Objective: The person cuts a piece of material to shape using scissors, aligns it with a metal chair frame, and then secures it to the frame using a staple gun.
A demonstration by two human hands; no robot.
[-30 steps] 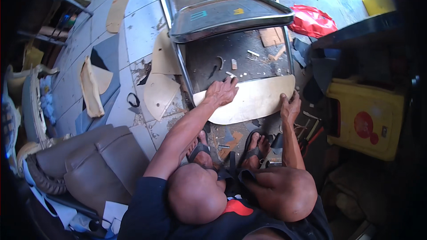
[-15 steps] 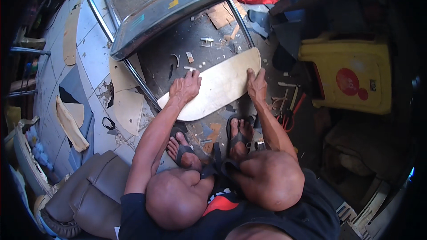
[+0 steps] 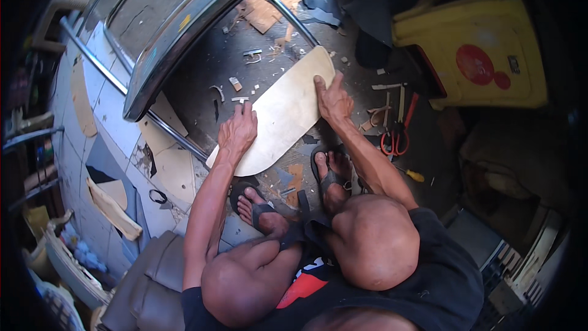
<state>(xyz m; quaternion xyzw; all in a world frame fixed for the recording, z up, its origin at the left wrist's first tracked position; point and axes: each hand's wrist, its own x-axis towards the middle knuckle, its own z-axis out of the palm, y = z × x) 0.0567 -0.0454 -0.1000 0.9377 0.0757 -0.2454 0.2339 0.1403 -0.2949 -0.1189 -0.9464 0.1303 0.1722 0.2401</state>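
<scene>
A pale, flat panel with rounded corners [image 3: 282, 113] slants across the middle, low over the floor between my feet and a metal-framed chair. My left hand [image 3: 237, 132] grips its left side, fingers curled over the far edge. At the right end my right hand [image 3: 335, 101] holds the panel, thumb on top and the other fingers along the edge, partly hidden. Just beyond lies the tipped chair, its dark backrest or seat [image 3: 196, 30] edged in chrome tube. One chrome leg [image 3: 288, 12] runs down close to the panel's far right corner.
Red-handled scissors [image 3: 395, 140] and a yellow-handled screwdriver [image 3: 414, 175] lie right of my feet. A yellow plastic piece with a red round mark [image 3: 453, 43] stands farther right. Offcuts [image 3: 263, 12] and scraps litter the floor; brown cushions [image 3: 147, 282] sit at lower left.
The whole view has shifted, bringing the scissors and screwdriver into clearer sight. The panel now slants more steeply, its right end raised toward the far side. Both hands keep their grip on it.
</scene>
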